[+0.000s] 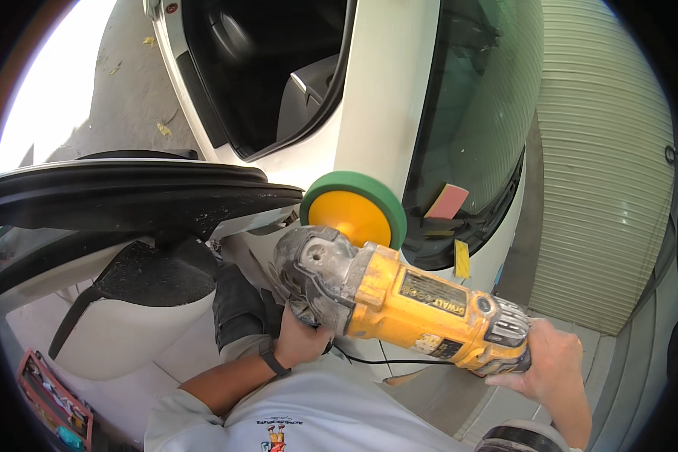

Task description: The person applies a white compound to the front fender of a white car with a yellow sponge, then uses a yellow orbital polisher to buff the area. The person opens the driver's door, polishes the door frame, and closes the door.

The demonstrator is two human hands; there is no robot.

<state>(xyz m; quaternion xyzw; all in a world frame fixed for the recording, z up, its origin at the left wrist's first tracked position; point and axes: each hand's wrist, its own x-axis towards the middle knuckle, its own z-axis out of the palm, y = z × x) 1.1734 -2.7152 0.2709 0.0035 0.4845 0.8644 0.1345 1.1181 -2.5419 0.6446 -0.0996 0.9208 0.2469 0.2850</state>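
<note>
A yellow and grey power polisher (pixel 437 301), scuffed and dusty, lies across the view in front of my chest. My left hand (pixel 303 343) is closed under its grey head, partly hidden by the tool. My right hand (pixel 554 361) wraps round the rear end of the body. On the head sits a round green polishing pad (pixel 390 197) with a yellow backing. The pad overlaps the white windshield pillar of a car (pixel 380 98) in view; whether it touches the paint I cannot tell.
An open car door (pixel 128 192) with its white and black side mirror (pixel 147 316) stands at the left. A pink pad (pixel 447 201) and a yellow strip (pixel 461 258) lie by the windshield's lower edge. A black cord (pixel 399 361) runs below the polisher. A red tray (pixel 53 392) holds assorted items.
</note>
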